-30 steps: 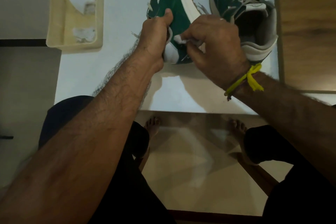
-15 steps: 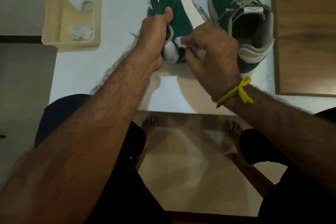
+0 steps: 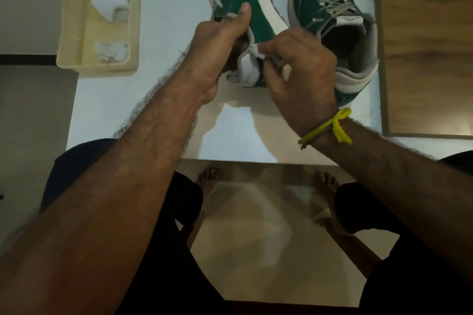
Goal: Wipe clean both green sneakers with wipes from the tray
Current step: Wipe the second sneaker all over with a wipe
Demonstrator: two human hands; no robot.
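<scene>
A green sneaker (image 3: 258, 25) with a white sole is tipped on its side at the table's middle back. My left hand (image 3: 217, 43) grips its heel collar, thumb lying along the green side. My right hand (image 3: 297, 69) pinches a white wipe (image 3: 256, 50) against the white heel patch. The second green sneaker (image 3: 337, 30) stands upright just to the right, laces up, its opening facing me. A cream tray (image 3: 76, 41) at the back left holds two crumpled white wipes (image 3: 110, 2).
The white table (image 3: 153, 100) ends close in front of my knees. A wooden board (image 3: 430, 48) lies along the table's right side. My bare feet and the tiled floor show below the table edge.
My right hand has slid the wipe a little down and toward me along the heel of the tipped sneaker. My left hand keeps the same grip.
</scene>
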